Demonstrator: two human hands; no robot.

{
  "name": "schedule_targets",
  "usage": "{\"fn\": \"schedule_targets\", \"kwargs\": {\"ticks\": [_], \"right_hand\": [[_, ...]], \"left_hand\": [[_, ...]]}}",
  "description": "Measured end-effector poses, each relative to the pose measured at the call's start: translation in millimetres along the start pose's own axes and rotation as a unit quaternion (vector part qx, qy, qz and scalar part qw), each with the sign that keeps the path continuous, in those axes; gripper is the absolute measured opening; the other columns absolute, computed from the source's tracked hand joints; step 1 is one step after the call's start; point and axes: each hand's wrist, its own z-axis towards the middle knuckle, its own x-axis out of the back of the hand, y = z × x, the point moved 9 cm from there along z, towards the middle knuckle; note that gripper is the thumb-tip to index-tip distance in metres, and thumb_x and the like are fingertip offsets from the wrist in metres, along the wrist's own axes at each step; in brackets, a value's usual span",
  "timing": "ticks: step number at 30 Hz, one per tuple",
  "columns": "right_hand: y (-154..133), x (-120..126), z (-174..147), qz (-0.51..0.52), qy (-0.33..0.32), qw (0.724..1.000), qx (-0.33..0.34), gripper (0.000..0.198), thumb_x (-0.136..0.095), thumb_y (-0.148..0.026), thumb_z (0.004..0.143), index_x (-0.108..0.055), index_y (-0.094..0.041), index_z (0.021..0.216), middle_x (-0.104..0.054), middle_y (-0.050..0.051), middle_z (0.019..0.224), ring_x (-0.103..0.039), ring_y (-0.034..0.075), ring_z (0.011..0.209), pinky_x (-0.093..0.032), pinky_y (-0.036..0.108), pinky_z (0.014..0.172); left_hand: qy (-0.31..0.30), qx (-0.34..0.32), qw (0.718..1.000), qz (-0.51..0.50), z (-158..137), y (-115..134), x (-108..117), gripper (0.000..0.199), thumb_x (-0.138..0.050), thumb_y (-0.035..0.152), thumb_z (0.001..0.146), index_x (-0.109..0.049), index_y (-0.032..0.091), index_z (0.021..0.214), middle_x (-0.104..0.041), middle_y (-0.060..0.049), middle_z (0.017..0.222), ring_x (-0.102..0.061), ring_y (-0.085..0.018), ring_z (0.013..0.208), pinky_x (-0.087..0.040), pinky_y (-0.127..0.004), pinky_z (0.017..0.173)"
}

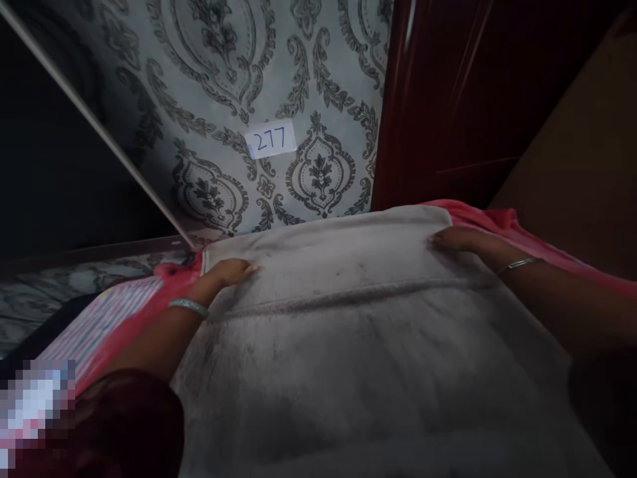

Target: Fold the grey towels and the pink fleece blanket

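Note:
A greyish-white blanket (338,358) with dark smudges and a raised crosswise crease spreads out in front of me. My left hand (233,271) rests on its far left part, the fingers stretched toward the middle. On the far right part lies my right hand (454,239), fingers also extended over the cloth and touching it. Dim light blurs the fingertips of both. Beneath the blanket, pink-red plush fabric (497,222) shows along its right and left sides. I wear a bangle on each wrist.
Patterned wallpaper (219,60) rises behind the blanket, with a paper label (271,139) reading 277. A glossy dark red wooden panel (438,99) stands at the back right. To the left are a dark panel with a pale edge (99,126) and striped fabric (107,318).

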Motion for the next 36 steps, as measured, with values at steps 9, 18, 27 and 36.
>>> {"fn": "schedule_targets", "kwargs": {"ticks": [9, 18, 27, 36], "right_hand": [[-141, -14, -108, 0.085, -0.087, 0.979, 0.166, 0.046, -0.054, -0.044, 0.093, -0.068, -0.023, 0.130, -0.071, 0.009, 0.124, -0.067, 0.030, 0.113, -0.048, 0.046, 0.104], [-50, 6, -140, 0.009, 0.002, 0.999, 0.042, 0.038, -0.053, -0.025, 0.089, -0.072, -0.024, 0.122, -0.072, 0.008, 0.122, -0.066, 0.027, 0.114, -0.046, 0.045, 0.104], [-41, 5, -153, 0.005, 0.074, 0.997, -0.029, 0.030, -0.048, -0.026, 0.091, -0.074, -0.023, 0.107, -0.074, 0.010, 0.114, -0.062, 0.029, 0.112, -0.032, 0.055, 0.110], [-39, 13, -163, -0.012, 0.129, 0.992, -0.006, 0.033, -0.042, -0.029, 0.093, -0.073, -0.021, 0.102, -0.074, 0.013, 0.108, -0.063, 0.030, 0.108, -0.035, 0.052, 0.106]], "left_hand": [[0.179, -0.163, 0.964, -0.110, -110, 101, -5, 0.044, -0.055, 0.045, 0.090, -0.070, 0.019, 0.122, -0.071, -0.012, 0.124, -0.065, -0.028, 0.116, -0.048, -0.042, 0.103], [0.289, -0.040, 0.955, -0.051, -140, 29, -30, 0.038, -0.046, 0.039, 0.090, -0.072, 0.020, 0.109, -0.073, -0.013, 0.111, -0.066, -0.030, 0.107, -0.053, -0.045, 0.096], [0.359, 0.024, 0.933, -0.014, -151, -10, -38, 0.036, -0.042, 0.039, 0.089, -0.073, 0.021, 0.093, -0.074, -0.013, 0.098, -0.068, -0.032, 0.096, -0.055, -0.045, 0.087], [0.370, 0.065, 0.927, 0.003, -166, 2, -22, 0.034, -0.037, 0.029, 0.093, -0.069, 0.018, 0.092, -0.071, -0.015, 0.097, -0.066, -0.031, 0.097, -0.051, -0.043, 0.087]]}}
